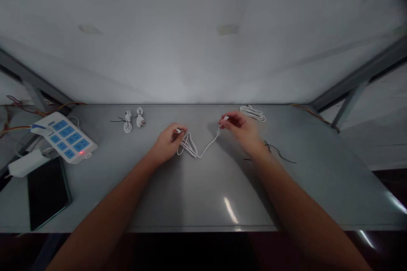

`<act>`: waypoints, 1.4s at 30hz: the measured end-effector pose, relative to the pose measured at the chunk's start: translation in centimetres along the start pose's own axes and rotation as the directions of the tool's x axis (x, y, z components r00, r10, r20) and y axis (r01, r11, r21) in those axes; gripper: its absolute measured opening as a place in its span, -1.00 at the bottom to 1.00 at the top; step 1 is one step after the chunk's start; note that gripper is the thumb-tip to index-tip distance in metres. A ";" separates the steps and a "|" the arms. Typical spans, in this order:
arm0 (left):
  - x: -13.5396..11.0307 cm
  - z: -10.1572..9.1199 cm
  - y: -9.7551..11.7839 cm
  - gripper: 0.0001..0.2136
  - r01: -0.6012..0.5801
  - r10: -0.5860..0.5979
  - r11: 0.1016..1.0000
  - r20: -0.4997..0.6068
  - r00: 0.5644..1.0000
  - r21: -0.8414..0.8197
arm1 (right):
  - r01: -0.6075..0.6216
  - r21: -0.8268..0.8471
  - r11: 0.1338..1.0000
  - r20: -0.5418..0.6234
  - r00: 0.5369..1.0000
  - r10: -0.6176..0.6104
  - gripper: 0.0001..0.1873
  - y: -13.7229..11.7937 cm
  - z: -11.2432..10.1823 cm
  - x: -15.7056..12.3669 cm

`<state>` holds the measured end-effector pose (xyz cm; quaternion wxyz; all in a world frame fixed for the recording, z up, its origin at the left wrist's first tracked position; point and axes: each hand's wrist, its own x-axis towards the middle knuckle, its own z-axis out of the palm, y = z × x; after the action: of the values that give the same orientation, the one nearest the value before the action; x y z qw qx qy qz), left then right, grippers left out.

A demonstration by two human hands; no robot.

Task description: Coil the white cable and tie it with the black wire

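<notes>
A white cable runs between my two hands, its folded loops on the left and a single strand sagging across to the right. My left hand is closed on the looped part, where a small reddish end shows by the fingertips. Between thumb and fingers, my right hand pinches the cable's white connector end, lifted a little above the table. Just behind that hand lies a loosely coiled white cable. Thin black twist ties rest near my right wrist, partly hidden by the forearm.
Two small bundled white cables with black ties lie at the back left. A white power strip with blue sockets and a red light sits at the left, beside a white adapter and a dark tablet. A pale wall closes off the back.
</notes>
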<state>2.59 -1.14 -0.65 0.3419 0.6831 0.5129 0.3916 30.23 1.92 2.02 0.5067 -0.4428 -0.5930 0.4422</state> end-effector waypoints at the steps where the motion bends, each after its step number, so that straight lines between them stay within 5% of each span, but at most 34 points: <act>1: -0.1 -0.3 0.2 -0.78 -0.072 0.069 0.997 0.075 0.995 0.035 | 0.028 -0.066 0.997 0.091 0.996 -0.022 -0.82 -0.4 0.4 -0.5; 3: -0.2 -0.9 0.3 -0.64 -0.188 0.170 0.980 0.209 0.963 0.071 | 0.143 -0.203 0.969 0.295 0.952 -0.078 -0.94 -1.3 1.2 -1.5; 7: -0.3 -1.4 0.4 -0.58 -0.250 0.203 0.961 0.312 0.928 0.119 | 0.394 -0.341 0.854 0.611 0.783 -0.117 -0.85 -2.4 2.9 -3.5; 13: -0.5 -0.9 0.8 -0.69 -0.186 0.139 0.973 0.297 0.945 0.138 | 0.492 -0.401 0.773 0.714 0.696 -0.073 -0.87 -1.6 4.5 -4.3; 16: -0.6 -0.8 1.2 -0.69 -0.139 0.105 0.985 0.270 0.957 0.106 | 0.481 -0.380 0.790 0.691 0.716 -0.104 -0.86 -1.2 4.8 -4.3; 21: -0.6 -1.1 2.0 -0.60 -0.003 0.009 1.000 0.234 0.972 -0.026 | 0.200 -0.295 0.934 0.437 0.898 -0.054 -0.90 -1.1 4.4 -3.8; 24: -0.7 -1.1 2.7 -0.54 0.079 -0.038 0.986 0.262 0.964 -0.147 | 0.039 -0.167 0.985 0.326 0.945 0.018 -0.81 -1.1 4.0 -3.2; 28: -1.0 -0.4 3.6 -0.52 0.139 -0.061 0.956 0.287 0.956 -0.259 | -0.077 0.032 0.997 0.279 0.958 0.065 -0.68 -1.0 3.9 -2.6; 35: -1.1 1.0 4.1 -0.63 0.268 -0.138 0.899 0.358 0.923 -0.345 | -0.220 0.129 0.967 0.271 0.946 0.179 -0.59 -0.6 4.5 -2.6; 42: -0.9 1.4 3.4 -0.66 0.325 -0.206 0.827 0.291 0.934 -0.459 | -0.159 0.096 0.983 0.260 0.957 0.129 -0.68 -0.5 4.5 -2.6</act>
<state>5.15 -2.94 1.45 0.6153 0.5329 0.4413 0.3777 25.95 -1.05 1.57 0.4184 -0.3948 -0.5922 0.5642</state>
